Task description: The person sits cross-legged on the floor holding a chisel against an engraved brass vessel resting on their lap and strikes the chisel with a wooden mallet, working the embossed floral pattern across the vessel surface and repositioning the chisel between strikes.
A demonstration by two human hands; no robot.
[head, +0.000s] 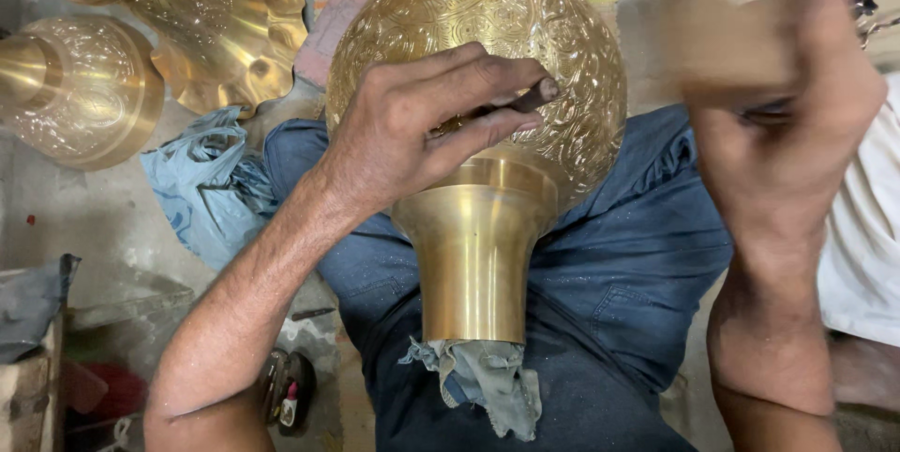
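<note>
Two hands work on one large brass vessel (487, 86), which lies across the person's lap on blue trousers (619, 274), its engraved round belly pointing away and its plain smooth neck (473, 264) toward the body, with a grey rag (483, 382) stuffed at the mouth. The left hand (422, 128) rests on the belly where it meets the neck, its grip clenched on a thin dark punch or chisel (530, 98) whose tip sits against the patterned metal. The right hand (778, 96) is raised to the side of the vessel and is blurred by motion; its grip is clenched around what seems to be a wooden mallet or handle (722, 44), though the blur makes the tool hard to tell exactly.

Doing this chasing step well seems to call for the left hand braced on the brass, so the tool tip stays on its line of the pattern. The tool should meet the curve squarely, since a tilted tip could skid and scar the surrounding relief. Blows are likely best kept light and even, with the vessel wedged steady between the thighs.

Beside the left arm on the floor lie a crumpled pale blue cloth (206, 180), a fluted brass piece (225, 30) and another rounded brass piece (75, 86).
</note>
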